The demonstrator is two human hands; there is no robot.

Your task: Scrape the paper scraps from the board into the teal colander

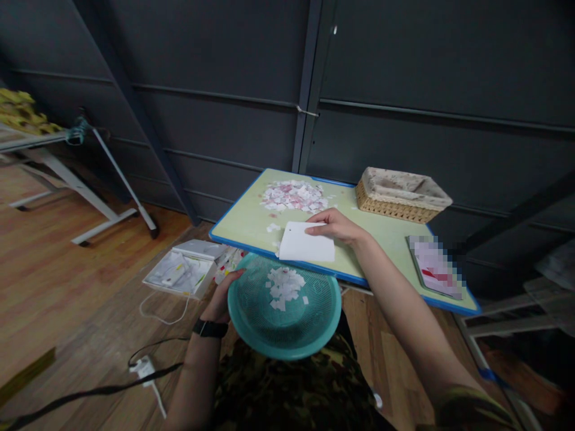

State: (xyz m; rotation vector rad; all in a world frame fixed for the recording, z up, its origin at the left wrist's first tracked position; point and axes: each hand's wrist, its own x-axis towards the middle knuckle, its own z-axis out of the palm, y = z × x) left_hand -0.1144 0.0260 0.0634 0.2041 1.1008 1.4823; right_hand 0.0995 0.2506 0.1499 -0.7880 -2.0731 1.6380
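Note:
With its fingers at the left rim, my left hand (221, 299) holds a round teal plastic colander (256, 332) just below the table's front edge. A small heap of white paper scraps (285, 286) lies inside it. My right hand (335, 226) grips a white rectangular card (304, 246) with a small hole near one corner. The card is low over the front edge of the pale green, blue-rimmed table (381, 242), just above the colander. Behind it on the tabletop is a larger pile of white and pinkish paper scraps (294, 196), with a few loose pieces nearer the card.
A cloth-lined wicker basket (399, 203) stands at the table's back right, and a flat, partly pixelated device (433, 269) lies at the right. An open white box (179, 272), cables and a power strip (146, 370) are on the floor at left. Dark wall panels (224, 108) rise behind.

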